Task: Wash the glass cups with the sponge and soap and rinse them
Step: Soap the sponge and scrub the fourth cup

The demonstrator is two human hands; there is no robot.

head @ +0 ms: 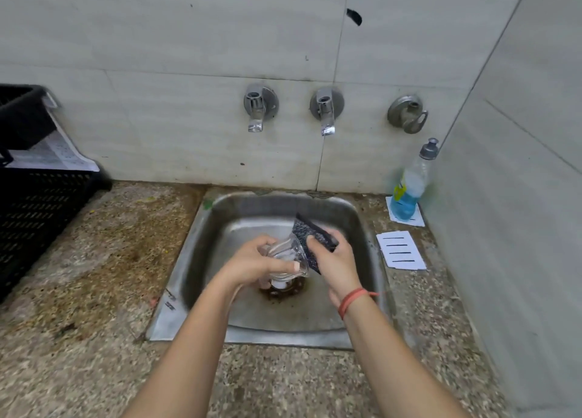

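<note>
Over the steel sink [217, 228] my left hand [252, 265] grips a clear glass cup [285, 252], tilted with its mouth toward the right. My right hand [335, 260] holds a dark scouring sponge [310, 233] against the cup's rim, partly inside the mouth. The cup's base is hidden behind my left fingers. A soap bottle [409, 191] with blue liquid stands at the sink's back right corner. No water runs from the taps.
Two chrome taps [259, 109] [326, 110] and a third fitting [407, 113] stick out of the tiled wall. A black plastic crate [34, 209] sits on the left counter. White cards [401, 250] lie right of the sink. A rusty drain [280, 290] lies below the cup.
</note>
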